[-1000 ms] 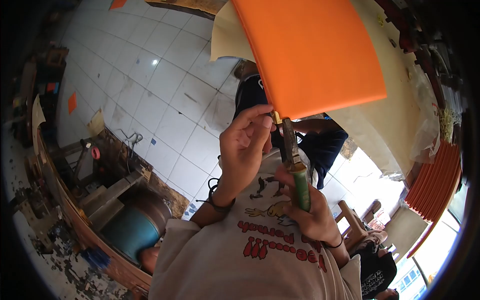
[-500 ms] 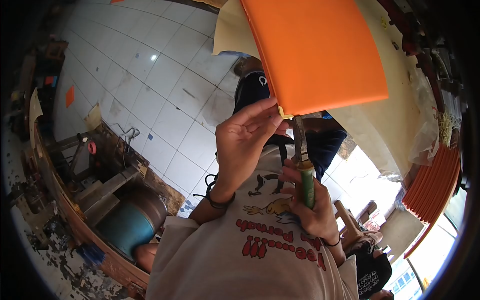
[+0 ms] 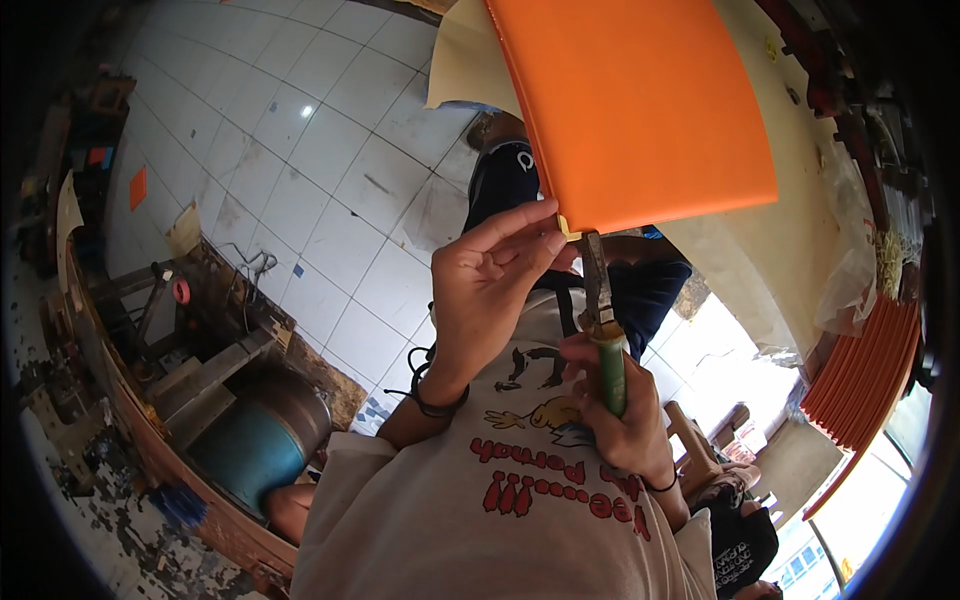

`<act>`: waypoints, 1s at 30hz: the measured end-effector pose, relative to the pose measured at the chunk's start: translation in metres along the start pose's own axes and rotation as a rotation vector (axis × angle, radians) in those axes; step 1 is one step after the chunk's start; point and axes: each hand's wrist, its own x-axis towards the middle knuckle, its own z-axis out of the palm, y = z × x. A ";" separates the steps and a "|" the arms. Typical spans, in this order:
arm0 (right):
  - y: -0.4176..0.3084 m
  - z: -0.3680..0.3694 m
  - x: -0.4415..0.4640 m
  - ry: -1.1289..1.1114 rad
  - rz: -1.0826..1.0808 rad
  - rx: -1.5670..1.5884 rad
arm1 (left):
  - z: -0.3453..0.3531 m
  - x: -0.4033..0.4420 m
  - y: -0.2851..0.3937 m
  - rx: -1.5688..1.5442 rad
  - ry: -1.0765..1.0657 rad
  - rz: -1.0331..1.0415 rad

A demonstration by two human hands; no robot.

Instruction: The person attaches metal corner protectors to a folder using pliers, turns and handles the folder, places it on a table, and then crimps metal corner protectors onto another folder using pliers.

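An orange sheet-like cover [image 3: 640, 110], folded along its edge, fills the upper middle. At its lower left corner sits a small gold corner piece [image 3: 570, 229]. My left hand [image 3: 500, 260] is closed in a pinch at that corner, fingertips on the gold piece. My right hand [image 3: 625, 405] is wrapped round the green handle of a tool with a worn, narrow metal shaft [image 3: 598, 275]. The shaft's tip is at the cover's lower edge, just right of the gold piece. Whether it touches the piece, I cannot tell.
Under the cover spreads a large beige sheet [image 3: 770, 250]. A stack of orange covers [image 3: 865, 370] stands at the right, near crumpled clear plastic [image 3: 850, 270]. Another person [image 3: 740, 540] is at the lower right. A blue-green drum [image 3: 255, 450] and a wooden bench edge lie at the left.
The tool has shifted slightly left, with its tip nearer the gold corner piece. The cover's lower edge sits a touch lower. My left hand keeps its pinch.
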 end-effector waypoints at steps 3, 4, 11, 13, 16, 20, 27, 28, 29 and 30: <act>-0.001 -0.001 0.000 -0.009 0.009 -0.029 | 0.000 0.000 0.000 0.001 0.001 -0.001; -0.001 -0.001 0.000 -0.009 0.011 -0.034 | 0.000 0.000 0.000 -0.002 0.000 -0.001; 0.002 0.003 0.002 0.043 -0.038 -0.058 | 0.001 0.001 0.002 -0.008 0.005 -0.015; 0.004 0.000 0.002 0.022 -0.055 -0.113 | 0.000 0.001 0.001 -0.003 0.007 -0.016; 0.004 -0.003 0.000 -0.050 -0.019 -0.113 | -0.001 0.001 0.000 -0.006 0.002 -0.012; 0.009 -0.003 0.000 -0.052 -0.031 -0.030 | -0.001 0.001 -0.001 -0.025 0.002 -0.009; 0.004 0.001 0.002 -0.030 -0.068 -0.006 | -0.003 0.001 -0.002 -0.016 -0.014 0.000; 0.004 0.001 0.002 -0.024 -0.070 -0.005 | -0.003 0.001 -0.001 -0.007 -0.016 -0.001; 0.004 0.001 0.002 -0.022 -0.062 -0.016 | -0.003 0.001 0.000 0.001 -0.017 -0.003; 0.003 0.001 0.003 -0.019 -0.053 -0.028 | -0.003 0.001 0.000 0.005 -0.018 0.003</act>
